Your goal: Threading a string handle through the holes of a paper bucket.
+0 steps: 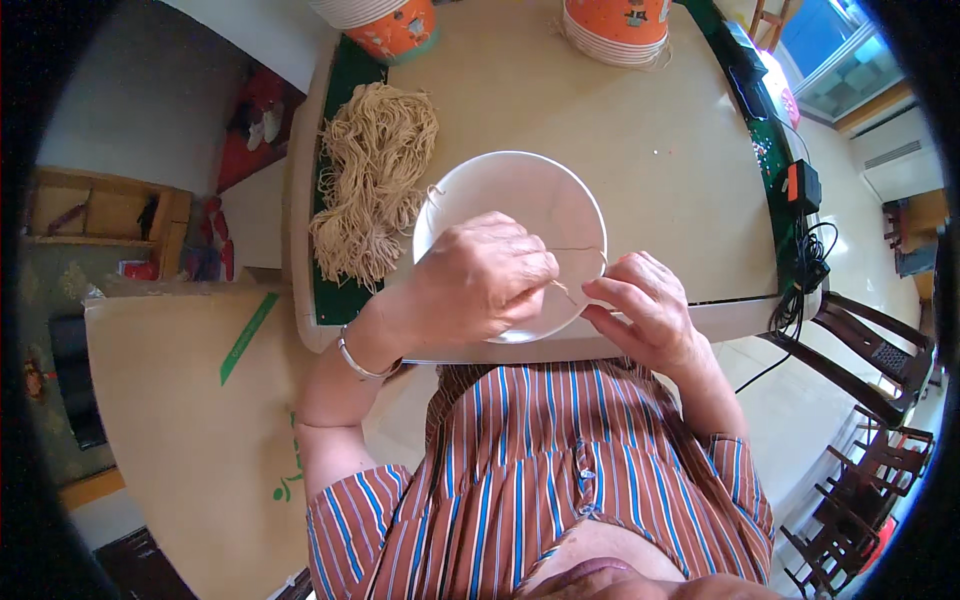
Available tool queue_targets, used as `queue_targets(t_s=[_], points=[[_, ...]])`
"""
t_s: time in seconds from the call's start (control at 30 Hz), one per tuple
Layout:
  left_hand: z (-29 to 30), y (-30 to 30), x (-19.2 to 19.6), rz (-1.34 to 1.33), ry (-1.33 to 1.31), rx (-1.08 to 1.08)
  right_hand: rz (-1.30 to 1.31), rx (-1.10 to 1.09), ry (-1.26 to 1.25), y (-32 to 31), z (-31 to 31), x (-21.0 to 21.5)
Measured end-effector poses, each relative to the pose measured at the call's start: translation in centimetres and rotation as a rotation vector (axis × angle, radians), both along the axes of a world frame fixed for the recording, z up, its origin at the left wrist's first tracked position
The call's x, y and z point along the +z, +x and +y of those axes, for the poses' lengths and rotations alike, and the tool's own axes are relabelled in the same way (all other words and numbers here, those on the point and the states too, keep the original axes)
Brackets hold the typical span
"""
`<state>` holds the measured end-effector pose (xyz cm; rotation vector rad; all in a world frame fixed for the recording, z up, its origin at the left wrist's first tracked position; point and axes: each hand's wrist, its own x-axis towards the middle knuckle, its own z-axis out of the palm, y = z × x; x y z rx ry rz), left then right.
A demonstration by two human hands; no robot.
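A round white bucket (515, 185) stands at the near edge of the table, and I look into its white inside. A thin beige cord (572, 248) crosses its mouth, with a loop at the left rim. Over the bucket, my left hand (488, 275) is closed in a pinch on the cord, a short frayed end poking out past the fingertips. At the right rim, my right hand (648, 308) has thumb and forefinger pressed together by the cord. Exactly what lies between those fingertips is hidden. Left of the bucket lies a thick heap of beige cords (375, 180).
Stacked orange-and-white buckets (390, 30) stand at the far left, another stack (617, 30) at the far right. Black cables and an adapter (803, 187) run along the table's right edge. A large cardboard sheet (185, 430) is at left; dark wooden chairs (880, 360) are at right.
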<state>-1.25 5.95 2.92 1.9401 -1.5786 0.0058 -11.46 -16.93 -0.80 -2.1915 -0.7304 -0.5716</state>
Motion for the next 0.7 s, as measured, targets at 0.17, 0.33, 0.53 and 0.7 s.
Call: queue_targets(t_s=[0.17, 0.33, 0.53, 0.7], points=[[1.1, -0.5, 1.1, 0.030, -0.096, 0.166, 0.033, -0.006, 0.001, 0.1, 0.3, 0.5], [1.5, -1.3, 1.9, 0.037, -0.096, 0.246, 0.094, -0.031, 0.001, 0.2, 0.6, 0.8], [1.4, -2.1, 2.2, 0.009, -0.101, 0.246, 0.311, -0.106, 0.089, -0.6, 2.2, 3.3], [0.8, -2.9, 2.6, -0.056, -0.150, 0.227, 0.276, -0.138, 0.103, -0.5, 3.6, 4.1]])
